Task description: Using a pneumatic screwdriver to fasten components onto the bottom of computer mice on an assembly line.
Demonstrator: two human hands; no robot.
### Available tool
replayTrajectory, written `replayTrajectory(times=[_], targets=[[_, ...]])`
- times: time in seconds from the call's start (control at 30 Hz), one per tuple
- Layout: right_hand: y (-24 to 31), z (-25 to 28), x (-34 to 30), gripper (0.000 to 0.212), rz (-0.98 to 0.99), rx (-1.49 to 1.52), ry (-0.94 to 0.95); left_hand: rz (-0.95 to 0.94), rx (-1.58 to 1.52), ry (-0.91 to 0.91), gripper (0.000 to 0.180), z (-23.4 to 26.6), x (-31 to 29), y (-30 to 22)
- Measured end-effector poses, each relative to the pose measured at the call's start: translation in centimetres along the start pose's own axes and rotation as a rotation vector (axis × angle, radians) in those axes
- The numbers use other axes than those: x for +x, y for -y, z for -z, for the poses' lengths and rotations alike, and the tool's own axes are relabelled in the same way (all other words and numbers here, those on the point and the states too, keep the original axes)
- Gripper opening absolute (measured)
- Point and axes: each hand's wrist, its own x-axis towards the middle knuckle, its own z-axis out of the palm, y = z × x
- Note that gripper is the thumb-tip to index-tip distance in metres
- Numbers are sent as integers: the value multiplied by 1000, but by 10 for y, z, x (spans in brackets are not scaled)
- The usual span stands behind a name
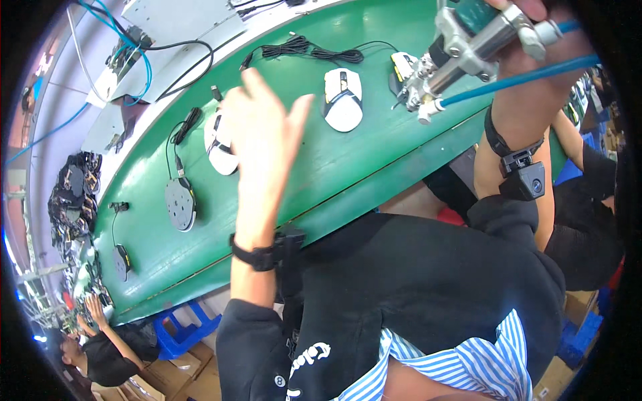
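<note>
The left hand [257,120], thumb spread from its fingers, partly hid a white mouse [222,159] on the green tabletop [388,130]; contact could not be told. The right hand [530,8] was at the metal tool [461,59], its fingers too hidden to tell their state.

Left hand [259,123] palm-down, thumb spread
</note>
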Motion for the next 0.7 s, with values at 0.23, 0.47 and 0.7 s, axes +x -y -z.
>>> replayTrajectory(times=[0.23, 0.47, 0.7], targets=[[7, -28, -3, 22, -132, 181, -162, -5, -79, 291, 95, -42, 25, -100], [8, -61, -5, 22, -270, 141, -287, -57, -379, 579, 65, -22, 3, -37], [-39, -103, 0, 21, -21, 195, -85, 941, -2637, 628, 61, 5, -92, 43]])
